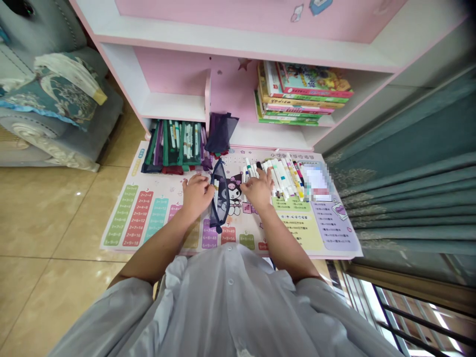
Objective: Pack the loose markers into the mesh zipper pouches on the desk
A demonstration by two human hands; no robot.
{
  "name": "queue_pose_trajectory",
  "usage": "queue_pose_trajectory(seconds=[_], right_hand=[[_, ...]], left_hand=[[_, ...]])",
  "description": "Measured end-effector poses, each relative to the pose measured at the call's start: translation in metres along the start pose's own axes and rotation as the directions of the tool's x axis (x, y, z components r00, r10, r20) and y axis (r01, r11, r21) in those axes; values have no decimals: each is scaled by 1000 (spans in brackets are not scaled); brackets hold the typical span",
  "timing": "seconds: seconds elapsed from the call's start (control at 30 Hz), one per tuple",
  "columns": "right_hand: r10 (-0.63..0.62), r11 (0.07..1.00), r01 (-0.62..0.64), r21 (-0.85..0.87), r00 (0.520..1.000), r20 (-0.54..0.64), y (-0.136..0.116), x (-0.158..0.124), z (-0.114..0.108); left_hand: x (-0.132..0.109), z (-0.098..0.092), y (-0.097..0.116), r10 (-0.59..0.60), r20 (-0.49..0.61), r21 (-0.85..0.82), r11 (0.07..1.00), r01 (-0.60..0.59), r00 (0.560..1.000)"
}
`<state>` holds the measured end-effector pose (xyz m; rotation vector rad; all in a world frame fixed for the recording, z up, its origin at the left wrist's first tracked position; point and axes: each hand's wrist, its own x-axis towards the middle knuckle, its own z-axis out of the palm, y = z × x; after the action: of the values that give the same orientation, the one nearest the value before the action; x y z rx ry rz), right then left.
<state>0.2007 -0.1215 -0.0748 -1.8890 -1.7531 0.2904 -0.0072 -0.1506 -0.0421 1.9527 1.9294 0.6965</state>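
Note:
A dark blue mesh zip pouch (pixel 223 198) stands on the printed desk mat, its zipped mouth spread apart and a few white markers visible inside. My left hand (pixel 197 194) grips the pouch's left side with bent fingers. Just right of the pouch, my right hand (pixel 259 191) is at the left end of a pile of white markers (pixel 280 176) with coloured caps. Its thumb and index finger come together in a pinch, and the other fingers reach over the markers. Whatever lies between those fingertips is hidden.
Green and purple mesh pouches (pixel 174 144) filled with markers lie at the back left. Beside them a dark purple pouch (pixel 222 133) leans against the shelf divider. Stacked books (pixel 305 94) occupy the shelf. A blurred-out flat object (pixel 318 182) lies right of the markers.

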Motion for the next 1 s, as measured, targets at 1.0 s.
queue_pose_trajectory(seconds=[1.0], right_hand=[[-93,990,51,129,932,349,-60,-38,12]], left_hand=[[-1,1,1,-3,-6,16,1000,3,1000]])
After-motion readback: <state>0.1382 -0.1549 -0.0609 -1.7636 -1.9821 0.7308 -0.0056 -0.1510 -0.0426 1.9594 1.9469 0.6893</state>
